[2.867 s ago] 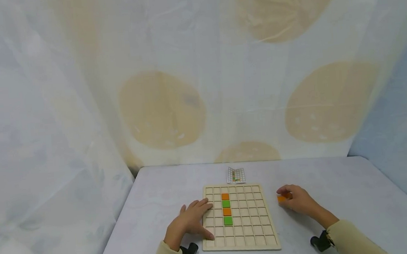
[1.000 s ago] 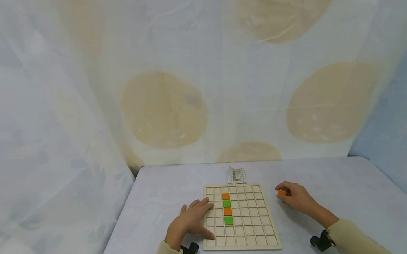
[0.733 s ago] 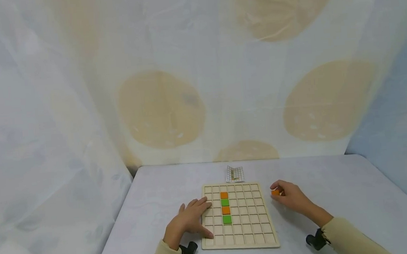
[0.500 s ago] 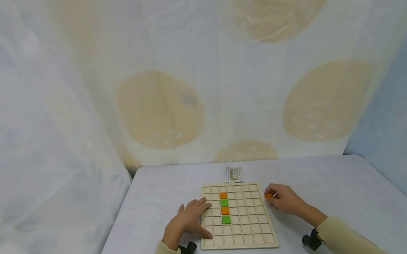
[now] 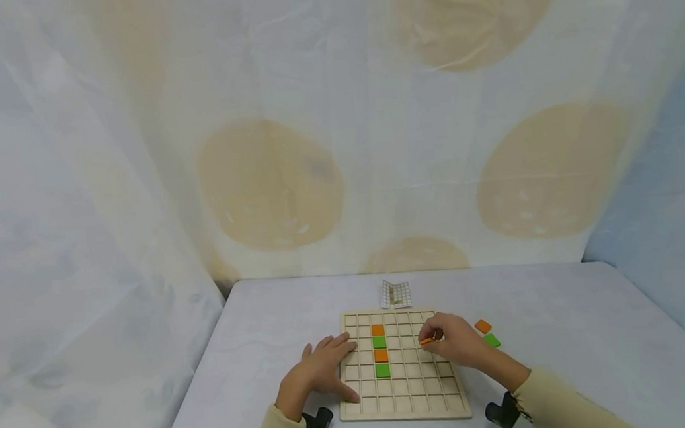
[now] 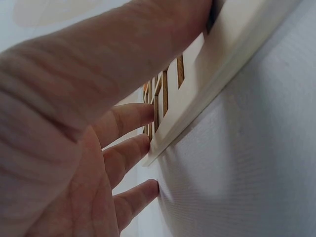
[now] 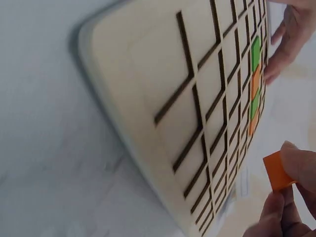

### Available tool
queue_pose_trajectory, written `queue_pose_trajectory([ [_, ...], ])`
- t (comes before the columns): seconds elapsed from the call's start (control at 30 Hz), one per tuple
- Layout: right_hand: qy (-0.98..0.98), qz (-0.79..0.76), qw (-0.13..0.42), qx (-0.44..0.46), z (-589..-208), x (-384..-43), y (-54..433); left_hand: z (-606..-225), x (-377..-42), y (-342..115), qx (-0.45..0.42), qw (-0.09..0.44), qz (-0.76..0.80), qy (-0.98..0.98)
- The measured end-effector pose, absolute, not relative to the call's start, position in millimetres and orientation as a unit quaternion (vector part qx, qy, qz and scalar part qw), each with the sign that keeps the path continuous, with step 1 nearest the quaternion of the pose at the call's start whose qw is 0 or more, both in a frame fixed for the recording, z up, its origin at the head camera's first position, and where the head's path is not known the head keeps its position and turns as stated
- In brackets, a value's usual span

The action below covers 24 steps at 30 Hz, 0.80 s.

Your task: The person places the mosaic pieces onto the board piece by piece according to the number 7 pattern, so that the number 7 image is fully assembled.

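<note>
A wooden grid board [image 5: 404,416] lies on the table, with orange and green square tiles alternating down one column; the lowest is a green tile [image 5: 382,370]. My left hand [image 5: 318,373] rests on the board's left edge with fingers spread, thumb near the lower left corner. In the left wrist view, the fingers [image 6: 131,153] reach along the board's side. My right hand [image 5: 454,340] is over the right part of the grid, pinching an orange tile [image 7: 276,171] between thumb and fingers. Off the board's right side lie a loose orange tile [image 5: 483,326] and a green tile [image 5: 491,340].
A small folded card [image 5: 396,295] printed with a coloured grid stands behind the board. The table [image 5: 283,304] has a pale cover, and patterned curtains [image 5: 412,189] hang behind and at both sides. A black wrist camera [image 5: 503,412] sits below the right wrist.
My right hand has moved left from beside the board to over the grid, carrying an orange tile. The loose orange and green tiles are now uncovered. The left hand stays put.
</note>
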State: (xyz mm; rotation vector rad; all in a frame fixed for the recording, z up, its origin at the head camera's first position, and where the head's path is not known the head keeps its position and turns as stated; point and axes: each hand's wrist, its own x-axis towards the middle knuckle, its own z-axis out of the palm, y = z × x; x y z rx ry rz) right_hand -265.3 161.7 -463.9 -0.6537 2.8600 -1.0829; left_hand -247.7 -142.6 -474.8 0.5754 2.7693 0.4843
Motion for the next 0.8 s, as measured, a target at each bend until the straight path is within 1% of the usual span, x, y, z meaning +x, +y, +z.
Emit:
queue_pose_trajectory([
  [0.23, 0.884, -0.381, 0.076, -0.26, -466.3, -255.1, 139.1, -475.9, -247.0, -142.1, 0.195, 0.138, 0.166, 0.957],
  [0.53, 0.872, -0.385, 0.091, -0.289, -468.0, -246.7, 109.4, -477.8, -249.2, -143.2, 0.193, 0.136, 0.163, 0.958],
  [0.8, 0.873, -0.361, 0.114, -0.306, -473.3, -244.5, 95.9, -476.3, -247.9, -142.9, 0.193, 0.14, 0.165, 0.957],
])
